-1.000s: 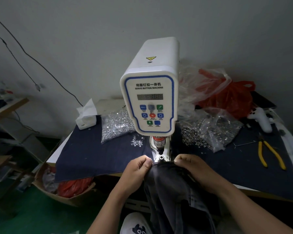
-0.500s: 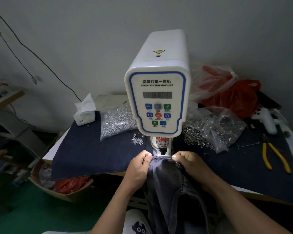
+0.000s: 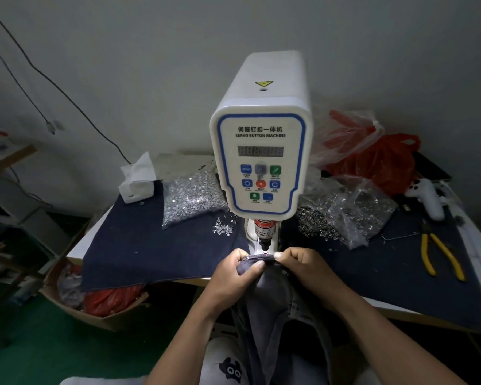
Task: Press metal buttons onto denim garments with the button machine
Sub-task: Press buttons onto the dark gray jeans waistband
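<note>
We see the button machine (image 3: 261, 151) standing mid-surface (image 3: 156, 245). At its nine o'clock lies a bag of buttons (image 3: 192, 195), a tissue box (image 3: 136, 182) beyond. At three o'clock lie more bags (image 3: 353, 212), then pliers (image 3: 439, 254). At six o'clock hangs the garment (image 3: 278, 304).

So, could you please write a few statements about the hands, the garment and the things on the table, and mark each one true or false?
1. Both hands, left and right, pinch the edge of the grey denim garment under the white servo button machine. True.
2. The yellow-handled pliers lie left of the machine. False: they lie to its right, on the dark blue cloth.
3. A clear bag of silver metal buttons sits left of the machine. True.
4. The white tissue box stands on the floor. False: it stands on the table's far left corner.
</note>
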